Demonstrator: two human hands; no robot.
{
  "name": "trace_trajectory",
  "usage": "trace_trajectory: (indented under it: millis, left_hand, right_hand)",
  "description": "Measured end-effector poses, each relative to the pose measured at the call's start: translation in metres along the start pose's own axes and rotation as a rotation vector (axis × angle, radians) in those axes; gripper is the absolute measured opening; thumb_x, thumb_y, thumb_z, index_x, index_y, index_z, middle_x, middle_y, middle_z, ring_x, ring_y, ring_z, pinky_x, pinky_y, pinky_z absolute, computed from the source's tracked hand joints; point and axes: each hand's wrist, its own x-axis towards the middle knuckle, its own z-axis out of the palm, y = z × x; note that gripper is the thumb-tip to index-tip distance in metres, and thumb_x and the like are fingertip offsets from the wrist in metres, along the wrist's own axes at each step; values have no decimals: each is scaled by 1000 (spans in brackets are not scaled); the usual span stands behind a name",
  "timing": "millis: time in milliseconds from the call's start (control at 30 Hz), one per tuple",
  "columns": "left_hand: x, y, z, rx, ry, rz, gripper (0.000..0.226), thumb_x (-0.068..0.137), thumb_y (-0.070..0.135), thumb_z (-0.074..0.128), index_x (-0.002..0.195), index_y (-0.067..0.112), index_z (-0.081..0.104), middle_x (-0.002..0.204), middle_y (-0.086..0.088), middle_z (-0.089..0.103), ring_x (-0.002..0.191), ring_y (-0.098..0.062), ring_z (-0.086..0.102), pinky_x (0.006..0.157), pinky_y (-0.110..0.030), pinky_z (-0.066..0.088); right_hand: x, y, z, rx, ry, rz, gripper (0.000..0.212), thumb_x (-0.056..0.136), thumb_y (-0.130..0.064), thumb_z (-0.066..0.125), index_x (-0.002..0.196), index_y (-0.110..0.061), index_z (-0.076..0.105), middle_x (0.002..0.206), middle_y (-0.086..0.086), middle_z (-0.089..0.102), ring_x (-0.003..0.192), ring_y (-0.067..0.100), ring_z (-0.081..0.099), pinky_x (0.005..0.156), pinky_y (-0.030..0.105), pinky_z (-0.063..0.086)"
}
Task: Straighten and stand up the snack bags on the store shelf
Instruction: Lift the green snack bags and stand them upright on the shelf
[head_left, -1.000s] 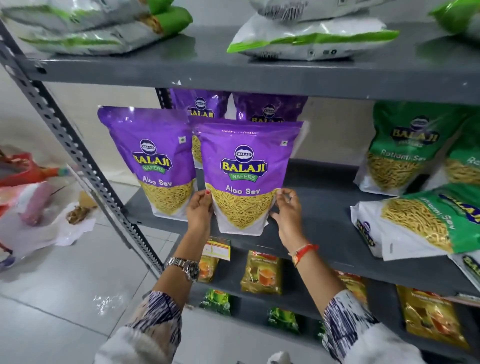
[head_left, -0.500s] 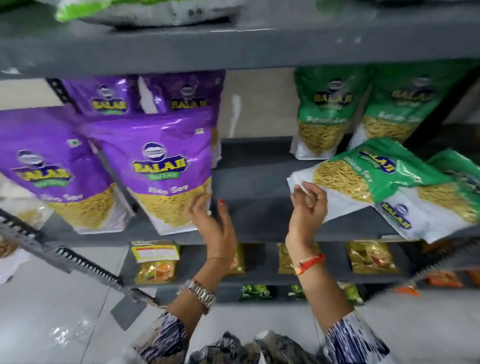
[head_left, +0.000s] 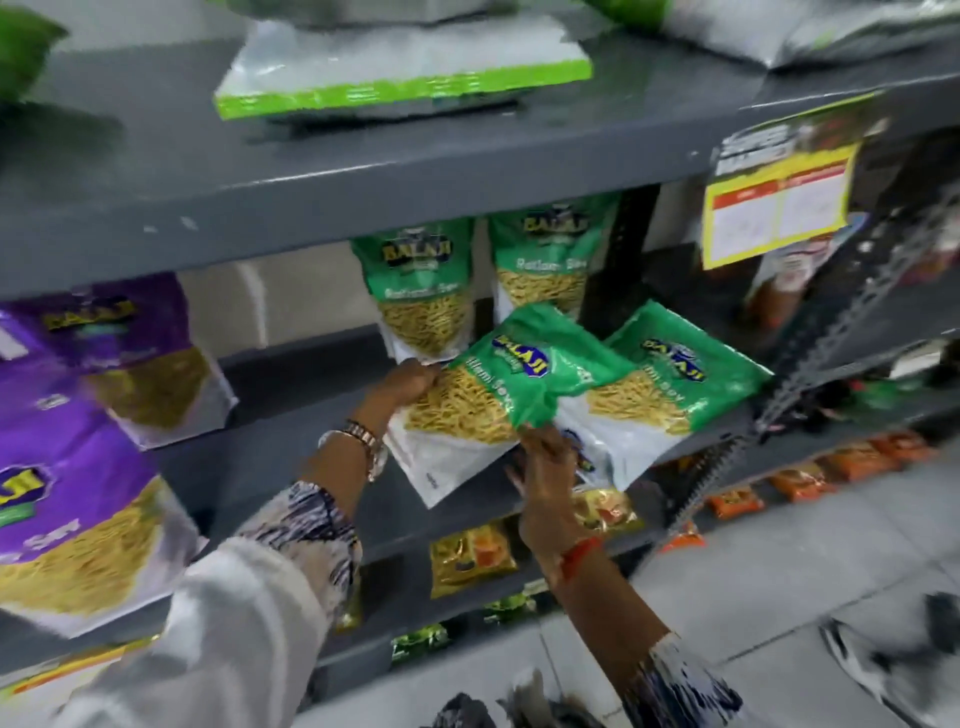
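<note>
Green sev bag (head_left: 483, 395) — lying tilted at shelf (head_left: 322, 415) front edge, top toward back-right; our left hand (head_left: 410, 379) and right hand (head_left: 545, 457) gripped it.

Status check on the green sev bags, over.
Left hand and right hand both gripping the tipped front green bag. Second green bag lies tilted beside it. Two behind upright. Nothing blocking.

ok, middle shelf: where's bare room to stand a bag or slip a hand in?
Bare shelf board runs between the purple bags and the upright green bags. The right end is crowded: two tilted green bags overlap there, with the left hand and right hand on the nearer one.
</note>
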Motion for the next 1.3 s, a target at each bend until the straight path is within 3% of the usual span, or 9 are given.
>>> trace_trajectory:
  millis: [67, 167, 267, 400, 533, 867, 1000, 1167, 1300]
  left_hand:
    - [0, 9, 4, -54, -1, -41, 30, 93, 29, 45, 79, 6, 59, 72, -10, 57, 76, -23, 55, 65, -23, 43]
    - [1, 15, 6, -178, 22, -57, 19, 91, 21, 49, 89, 4, 58, 69, -10, 56, 53, -14, 52, 53, -16, 44]
    - [-3, 6, 7, -277, 88, -65, 34, 87, 21, 55, 112, -2, 58, 111, -19, 62, 77, -23, 58, 83, -32, 49]
    - [-29, -4, 14, -352, 171, -40, 22, 83, 28, 61, 99, 15, 68, 110, -13, 68, 90, -26, 65, 94, -39, 50]
    - [-65, -16, 34, -555, 134, -29, 18, 89, 19, 52, 92, 8, 66, 65, 5, 74, 60, -9, 69, 71, -25, 55]
    - [-145, -42, 80, -869, 334, -76, 16, 87, 9, 53, 76, 10, 64, 55, 1, 62, 55, -13, 54, 52, -19, 50]
    - [-199, -40, 89, -973, 342, 10, 24, 89, 5, 46, 69, 12, 57, 37, 8, 56, 36, -2, 48, 40, -13, 41]
    - [-252, -36, 80, -1005, 362, 116, 31, 87, 14, 54, 59, 18, 67, 51, 9, 67, 46, -5, 59, 45, -13, 45]
    - [-283, -21, 74, -1007, 383, 201, 41, 87, 12, 52, 49, 19, 66, 45, 11, 63, 41, -1, 55, 39, -10, 38]
  right_hand:
    - [0, -9, -4, 6, -76, 68, 14, 91, -9, 50, 103, -7, 58, 127, 38, 48, 108, 46, 56, 101, 55, 41]
    - [6, -16, -13, 34, -127, 112, 13, 91, -6, 50, 103, -6, 56, 89, 28, 63, 73, 23, 59, 70, 30, 54]
    - [11, -22, -20, 39, -169, 177, 8, 92, -4, 47, 91, -9, 53, 79, 5, 58, 71, 15, 55, 71, 30, 54]
    - [12, -14, -28, -87, -215, 63, 13, 91, -16, 48, 86, -21, 58, 99, 7, 66, 90, 23, 62, 90, 43, 50]
    - [0, -8, -39, -194, -179, -74, 14, 90, -28, 45, 91, -26, 59, 107, 7, 67, 100, 28, 62, 93, 52, 49]
    - [-43, -38, -79, -296, -205, -368, 9, 93, -20, 48, 89, -14, 54, 78, -6, 55, 73, 15, 51, 70, 30, 44]
    - [-71, -52, -96, -252, -244, -369, 8, 92, -14, 51, 86, -12, 55, 85, 2, 58, 73, 9, 51, 54, 7, 42]
    - [-104, -72, -116, -247, -349, -342, 16, 91, -20, 53, 75, -22, 57, 94, 8, 63, 85, 19, 56, 78, 32, 43]
    - [-127, -91, -125, -200, -405, -344, 19, 91, -16, 52, 74, -24, 57, 80, -1, 60, 77, 16, 52, 73, 31, 40]
